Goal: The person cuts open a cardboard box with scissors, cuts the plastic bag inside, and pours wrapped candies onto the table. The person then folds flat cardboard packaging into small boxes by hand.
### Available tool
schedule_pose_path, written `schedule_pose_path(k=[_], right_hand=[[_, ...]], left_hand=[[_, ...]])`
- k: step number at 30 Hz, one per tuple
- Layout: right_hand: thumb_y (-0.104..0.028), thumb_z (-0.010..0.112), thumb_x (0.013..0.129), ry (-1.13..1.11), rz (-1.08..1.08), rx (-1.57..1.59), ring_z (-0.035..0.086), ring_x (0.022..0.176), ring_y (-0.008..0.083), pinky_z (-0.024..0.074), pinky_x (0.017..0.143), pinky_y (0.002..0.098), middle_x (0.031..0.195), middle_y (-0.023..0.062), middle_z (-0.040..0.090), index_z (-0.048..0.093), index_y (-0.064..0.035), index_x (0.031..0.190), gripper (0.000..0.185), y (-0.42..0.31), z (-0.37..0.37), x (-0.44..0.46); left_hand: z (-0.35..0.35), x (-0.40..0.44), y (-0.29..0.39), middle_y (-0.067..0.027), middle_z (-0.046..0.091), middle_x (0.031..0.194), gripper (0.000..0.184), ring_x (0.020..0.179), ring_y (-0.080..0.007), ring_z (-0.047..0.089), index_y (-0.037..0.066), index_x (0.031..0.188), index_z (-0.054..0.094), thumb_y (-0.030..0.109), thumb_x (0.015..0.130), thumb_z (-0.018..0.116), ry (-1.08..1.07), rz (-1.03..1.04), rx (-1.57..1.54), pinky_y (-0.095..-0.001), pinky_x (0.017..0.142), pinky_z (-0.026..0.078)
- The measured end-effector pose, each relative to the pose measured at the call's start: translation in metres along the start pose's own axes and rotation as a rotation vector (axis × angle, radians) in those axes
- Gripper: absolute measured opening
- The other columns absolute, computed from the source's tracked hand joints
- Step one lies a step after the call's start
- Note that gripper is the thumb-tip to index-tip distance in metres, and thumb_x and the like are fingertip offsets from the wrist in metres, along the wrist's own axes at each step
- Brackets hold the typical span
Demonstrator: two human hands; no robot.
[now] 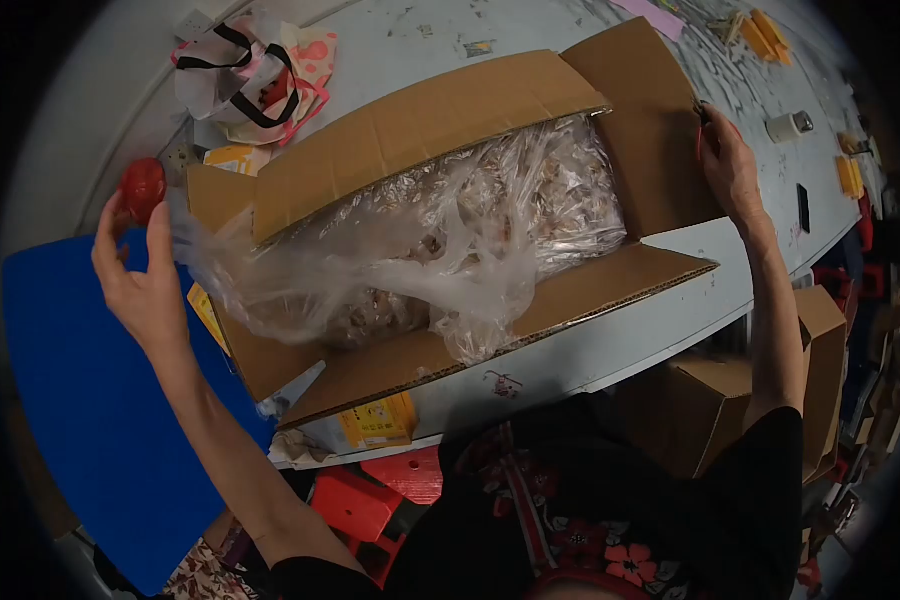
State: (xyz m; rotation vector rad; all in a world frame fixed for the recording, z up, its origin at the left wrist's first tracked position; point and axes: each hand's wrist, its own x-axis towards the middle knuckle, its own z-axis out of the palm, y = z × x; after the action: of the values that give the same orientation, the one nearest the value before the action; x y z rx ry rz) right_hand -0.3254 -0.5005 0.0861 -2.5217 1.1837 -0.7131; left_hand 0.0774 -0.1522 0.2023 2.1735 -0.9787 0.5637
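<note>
A large open cardboard box stands on the table with its flaps spread. Clear plastic bags fill it, and loose plastic film spills over its left end. My left hand is at the box's left, its fingers around a round red object. At the box's right flap, my right hand is closed on a small tool with red and black parts, which I cannot make out fully.
The pale table bears a bag with black handles, yellow boxes, a white roll and a dark phone-like object. A blue surface lies at left, red stools below, and another cardboard box at lower right.
</note>
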Motion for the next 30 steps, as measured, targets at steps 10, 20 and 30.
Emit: schedule_pose_path(k=[10,20,30], right_hand=[[-0.006,0.058,0.081,0.186,-0.405,-0.274,0.059,0.087,0.0281,0.0473,0.078,0.0345,0.097,0.0098,0.061,0.049,-0.0090,0.118,0.039,-0.035,-0.001,0.010],[-0.010,0.060,0.083,-0.370,-0.405,1.114,0.054,0.103,0.0209,0.0432,0.088,0.0308,0.112,0.0141,0.055,0.048,-0.0033,0.117,0.037,-0.202,0.000,0.020],[0.000,0.065,0.077,-0.794,-0.150,0.627,0.046,0.073,0.0055,0.0415,0.070,0.0203,0.079,0.0009,0.049,0.049,-0.0038,0.111,0.038,-0.257,0.043,-0.005]], left_hand=[[0.062,-0.057,0.030,-0.0123,0.056,0.103,0.021,0.112,-0.0317,0.047,0.004,0.091,0.059,0.012,0.071,0.063,-0.784,0.792,0.299,-0.0419,0.090,0.036],[0.110,0.041,0.036,-0.0134,0.058,0.083,0.013,0.079,-0.0333,0.056,0.008,0.089,0.059,0.007,0.077,0.054,-0.636,0.330,0.105,-0.0425,0.067,0.043],[0.108,0.040,0.019,-0.0089,0.059,0.079,0.014,0.071,-0.0248,0.055,0.006,0.091,0.061,0.011,0.079,0.056,-0.642,0.271,-0.023,-0.0355,0.062,0.044]])
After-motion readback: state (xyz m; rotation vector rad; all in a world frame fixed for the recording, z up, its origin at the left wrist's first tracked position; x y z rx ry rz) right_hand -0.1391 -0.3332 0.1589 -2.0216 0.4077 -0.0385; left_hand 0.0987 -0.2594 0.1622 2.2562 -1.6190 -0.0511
